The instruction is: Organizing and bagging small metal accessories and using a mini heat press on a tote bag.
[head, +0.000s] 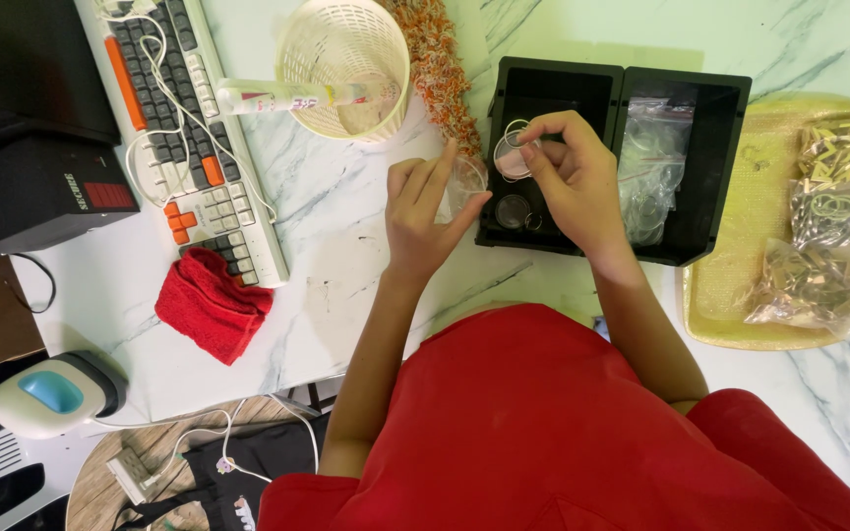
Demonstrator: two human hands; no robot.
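Right hand (571, 177) fingers pinched on clear round disc (512, 157) over black bin (553, 79); left hand (425, 211) fingers clamped on clear cup (466, 182) beside bin's left wall; bare tabletop (327, 265) leftward.

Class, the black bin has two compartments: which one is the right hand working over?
The left compartment. The right hand holds a clear disc over it; the right compartment holds only clear bags and no hand.

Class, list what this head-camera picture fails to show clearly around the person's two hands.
- Head view: right hand covers part of the small clear disc it pinches.
- Left hand touches a clear piece, too see-through to identify.
- Black tray: bagged contents glare-blurred.
- Keyboard cut off by the top edge.
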